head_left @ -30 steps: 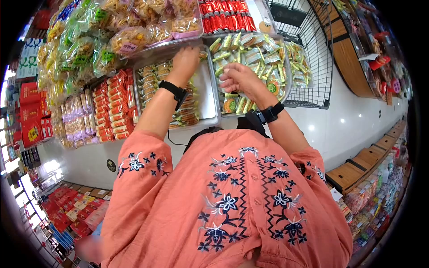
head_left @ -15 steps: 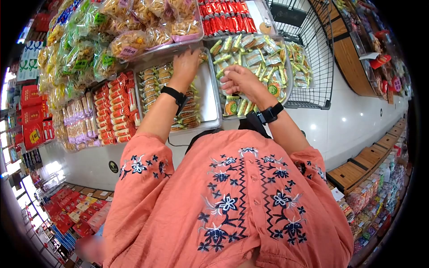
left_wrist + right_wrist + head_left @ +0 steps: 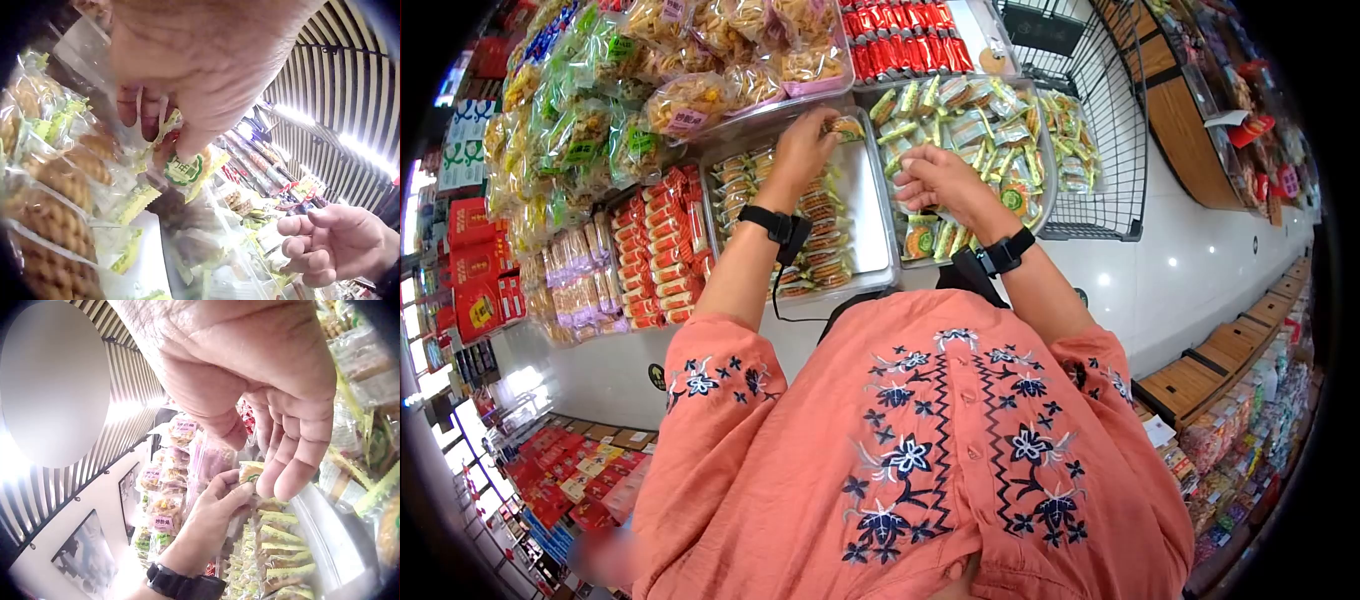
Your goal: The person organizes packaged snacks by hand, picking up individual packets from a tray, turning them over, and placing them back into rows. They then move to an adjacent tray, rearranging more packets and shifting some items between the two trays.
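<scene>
At the back of a clear tray (image 3: 870,215), my left hand (image 3: 803,150) pinches a wrapped round biscuit (image 3: 847,128). The left wrist view shows the thumb of that hand (image 3: 194,69) over the packet's green-and-white label (image 3: 184,170). Rows of wrapped waffle biscuits (image 3: 820,235) lie below the hand, in the same tray. My right hand (image 3: 940,180) hovers over the neighbouring tray of yellow-edged packets (image 3: 975,125), fingers loosely bent, holding nothing. From the right wrist, the left hand (image 3: 206,515) and its packet (image 3: 251,471) appear beyond the right fingers.
Bagged snacks (image 3: 690,100) are piled at the back left, with red-wrapped rolls (image 3: 665,245) in front of them. Red packets (image 3: 905,45) fill a tray at the back. A wire cart (image 3: 1115,170) stands on the right, beside a wooden display (image 3: 1190,140).
My left hand has shifted slightly left and toward me, and more of the packet shows beside its fingers. The right hand has barely moved.
</scene>
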A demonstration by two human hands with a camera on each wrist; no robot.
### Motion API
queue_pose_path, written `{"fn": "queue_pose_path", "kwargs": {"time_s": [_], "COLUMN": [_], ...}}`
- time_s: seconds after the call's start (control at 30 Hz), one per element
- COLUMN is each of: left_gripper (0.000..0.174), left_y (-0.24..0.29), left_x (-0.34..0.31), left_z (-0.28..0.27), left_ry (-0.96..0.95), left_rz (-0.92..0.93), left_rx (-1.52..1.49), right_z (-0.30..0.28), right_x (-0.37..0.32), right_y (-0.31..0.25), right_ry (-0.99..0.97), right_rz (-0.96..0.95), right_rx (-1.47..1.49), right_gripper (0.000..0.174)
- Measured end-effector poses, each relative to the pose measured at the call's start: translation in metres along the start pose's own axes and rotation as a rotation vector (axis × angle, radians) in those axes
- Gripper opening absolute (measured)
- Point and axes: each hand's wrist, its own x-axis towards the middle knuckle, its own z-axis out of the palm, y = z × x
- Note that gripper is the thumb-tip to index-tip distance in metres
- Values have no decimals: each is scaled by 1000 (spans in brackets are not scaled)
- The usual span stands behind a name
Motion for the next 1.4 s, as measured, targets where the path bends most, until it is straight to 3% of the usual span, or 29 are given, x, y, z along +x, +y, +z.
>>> {"fn": "queue_pose_path", "kwargs": {"time_s": [0.13, 0.23, 0.37, 0.47, 0.77, 0.87, 1.07, 1.4], "left_gripper": [35, 35, 36, 36, 33, 18, 23, 20], "left_y": [11, 5, -9, -5, -5, -12, -5, 3], "left_x": [-13, -14, -16, -14, -10, -7, -5, -5], "left_z": [-3, -2, 5, 5, 6, 14, 18, 33], "left_ry": [198, 228, 174, 141, 162, 192, 188, 174], "left_rz": [-7, -210, -106, -125, 70, 119, 236, 155], "left_rx": [-89, -403, -258, -138, 398, 541, 631, 669], "right_z": [0, -3, -1, 3, 3, 3, 3, 0], "right_x": [-4, -2, -2, -3, -3, -3, -3, -1], "right_y": [-2, -1, -1, -3, -1, -1, -1, 3], "right_ry": [0, 3, 11, 2, -11, -17, -17, -27], "right_rz": [-2, 0, -6, 5, 10, 11, 16, 18], "right_rx": [-13, -30, -34, -58, -31, -31, -41, -26], "right_gripper": [35, 37, 35, 34, 34, 34, 33, 29]}}
